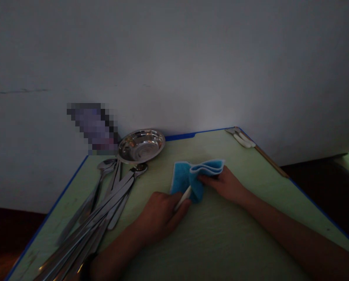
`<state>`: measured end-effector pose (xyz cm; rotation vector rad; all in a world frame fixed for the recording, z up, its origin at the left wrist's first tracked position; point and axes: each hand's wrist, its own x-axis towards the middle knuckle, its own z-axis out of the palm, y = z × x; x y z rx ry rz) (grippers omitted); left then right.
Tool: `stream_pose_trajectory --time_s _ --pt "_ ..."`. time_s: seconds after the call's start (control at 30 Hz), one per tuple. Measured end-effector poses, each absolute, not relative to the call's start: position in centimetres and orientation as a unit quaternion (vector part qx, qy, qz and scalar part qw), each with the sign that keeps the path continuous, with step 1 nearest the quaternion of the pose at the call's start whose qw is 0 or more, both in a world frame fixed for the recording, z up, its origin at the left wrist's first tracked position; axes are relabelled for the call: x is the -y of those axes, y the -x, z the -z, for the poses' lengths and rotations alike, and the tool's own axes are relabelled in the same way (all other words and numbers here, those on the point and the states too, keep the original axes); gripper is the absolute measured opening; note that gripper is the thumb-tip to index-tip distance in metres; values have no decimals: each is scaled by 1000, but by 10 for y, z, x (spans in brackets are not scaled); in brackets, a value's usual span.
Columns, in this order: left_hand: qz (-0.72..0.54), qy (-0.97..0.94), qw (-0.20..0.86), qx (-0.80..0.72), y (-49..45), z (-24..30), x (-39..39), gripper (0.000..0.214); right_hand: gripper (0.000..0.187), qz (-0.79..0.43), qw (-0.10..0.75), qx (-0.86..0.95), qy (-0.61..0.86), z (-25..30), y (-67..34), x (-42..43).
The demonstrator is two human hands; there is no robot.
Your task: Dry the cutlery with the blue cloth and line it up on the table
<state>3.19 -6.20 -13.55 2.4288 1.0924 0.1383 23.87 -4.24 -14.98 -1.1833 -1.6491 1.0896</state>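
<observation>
Green table (215, 238) (blue-edged), grey wall (192, 62); cloth (180, 177)

The cloth (180, 173) is bright blue with paler edging; the handle (184, 198) against it is off-white. Beneath the cloth, the tabletop (221, 234) is pale green, faintly streaked, rimmed in deeper blue. Left of the cloth, the bowl (141, 148) and spoons (120, 188) are shiny silver. Behind the cloth, the wall (174, 70) is grey.
</observation>
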Motion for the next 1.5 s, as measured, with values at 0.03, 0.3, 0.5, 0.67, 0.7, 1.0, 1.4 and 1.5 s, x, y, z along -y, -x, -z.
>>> stream_pose_trajectory --time_s 0.03,0.3,0.5,0.67,0.7,1.0,1.4,1.5 --pt "-55 -881 245 -400 -32 135 62 39 18 -422 405 659 473 150 -239 43" --pt "-130 -800 418 -411 -28 128 57 40 19 -494 392 649 425 153 -250 39" --pt "-130 -804 417 -404 -27 128 57 39 30 -492 402 657 406 153 -254 39" --pt "-73 -885 256 -382 -29 136 62 37 37 -441 401 708 378 152 -253 41" --pt "-62 -895 229 -379 -29 138 63 36 40 -434 397 719 371 152 -252 41" --pt "-26 -928 136 -345 -31 140 67 35 26 -469 374 705 379 148 -253 42" --pt "-93 -860 324 -384 -26 131 60 38 12 -429 361 700 443 152 -248 46" --pt "-181 -776 409 -444 -28 128 58 34 19 -430 364 696 445 152 -249 45"
